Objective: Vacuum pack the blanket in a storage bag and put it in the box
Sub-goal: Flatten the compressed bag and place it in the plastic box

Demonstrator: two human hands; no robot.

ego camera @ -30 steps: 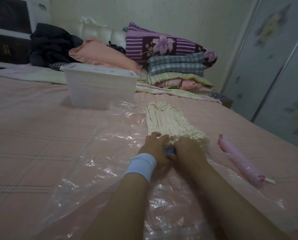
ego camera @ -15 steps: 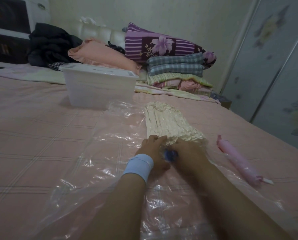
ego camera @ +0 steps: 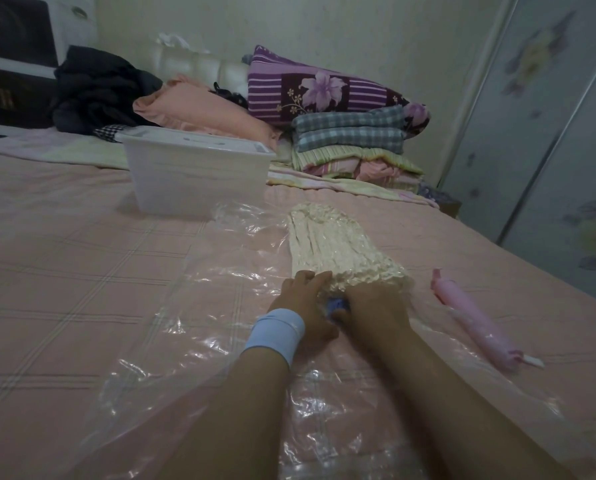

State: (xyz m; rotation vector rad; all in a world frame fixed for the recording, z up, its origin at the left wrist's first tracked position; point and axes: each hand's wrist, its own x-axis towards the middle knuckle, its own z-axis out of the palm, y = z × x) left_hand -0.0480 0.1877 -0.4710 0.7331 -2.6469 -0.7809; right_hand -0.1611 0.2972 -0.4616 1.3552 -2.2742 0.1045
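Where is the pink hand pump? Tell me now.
Head view: the pink hand pump lies on the bedspread at right, untouched, to the right of the right hand and the blanket in the storage bag.

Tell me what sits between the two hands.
In the head view, a small blue piece sits between the left hand and right hand, on the clear storage bag.
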